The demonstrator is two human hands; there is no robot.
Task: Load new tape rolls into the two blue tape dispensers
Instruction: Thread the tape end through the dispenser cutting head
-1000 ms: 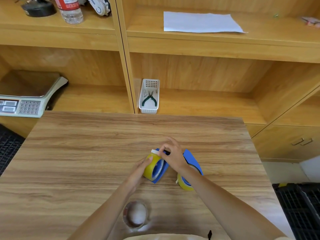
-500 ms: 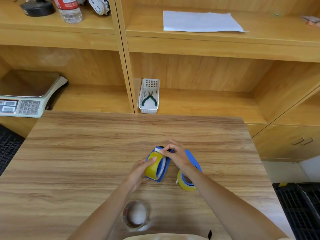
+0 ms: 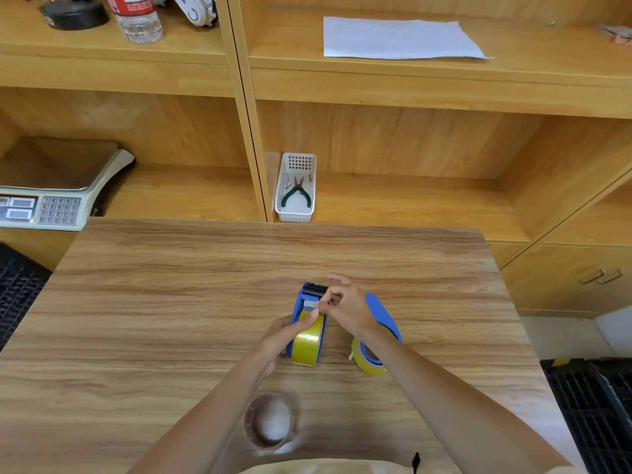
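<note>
A blue tape dispenser [image 3: 300, 300] stands on edge on the wooden table [image 3: 171, 302] with a yellow tape roll [image 3: 307, 345] seated in it. My left hand [image 3: 285, 336] holds the dispenser's left side, thumb on top of the roll. My right hand [image 3: 343, 307] pinches the tape's pale loose end near the black roller at the dispenser's far end. A second blue dispenser [image 3: 383, 314] with its own yellow roll [image 3: 364, 362] lies to the right, partly hidden behind my right wrist.
A clear tape roll [image 3: 270, 424] lies near the table's front edge between my forearms. Behind the table, shelves hold a white basket with pliers [image 3: 295, 188], a weighing scale [image 3: 51, 191], a water bottle [image 3: 136, 17] and a white sheet [image 3: 400, 39].
The dispenser has turned so its roller end points away from me. My right hand's fingers have shifted onto the tape end by the roller, and my left thumb has slid onto the roll's top.
</note>
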